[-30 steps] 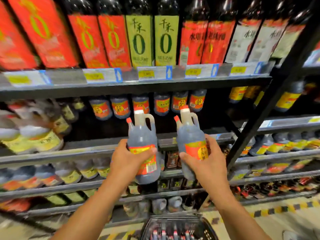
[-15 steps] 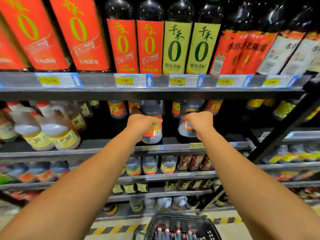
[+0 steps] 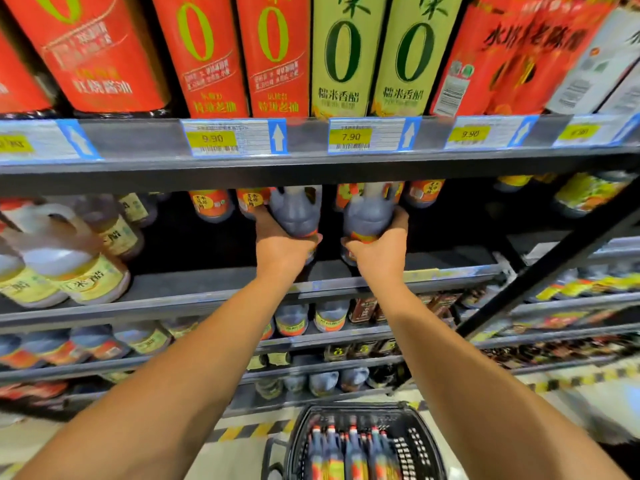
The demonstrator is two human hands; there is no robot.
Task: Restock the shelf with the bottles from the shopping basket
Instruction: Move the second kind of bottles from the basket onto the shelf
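Observation:
My left hand (image 3: 282,245) grips a dark handled bottle (image 3: 296,214) by its lower body. Beside it, my right hand (image 3: 381,249) grips a second dark bottle (image 3: 367,213) the same way. Both bottles are inside the second shelf bay, above the grey shelf board (image 3: 207,282), their tops hidden behind the upper shelf's edge. Whether their bases touch the board I cannot tell. Similar bottles with orange labels (image 3: 211,202) stand at the back of that bay. The black shopping basket (image 3: 415,441) sits on the floor below, holding several red-capped bottles (image 3: 349,452).
The upper shelf rail (image 3: 311,168) with price tags hangs just above the bottles; tall red and green bottles (image 3: 343,57) stand on it. Pale jugs (image 3: 69,268) fill the left of the bay. A black diagonal strut (image 3: 554,258) crosses at right. Lower shelves carry small bottles.
Both hands have pushed the two bottles up and deeper into the second shelf bay, from in front of the shelves a second ago. My view has moved closer to the shelf.

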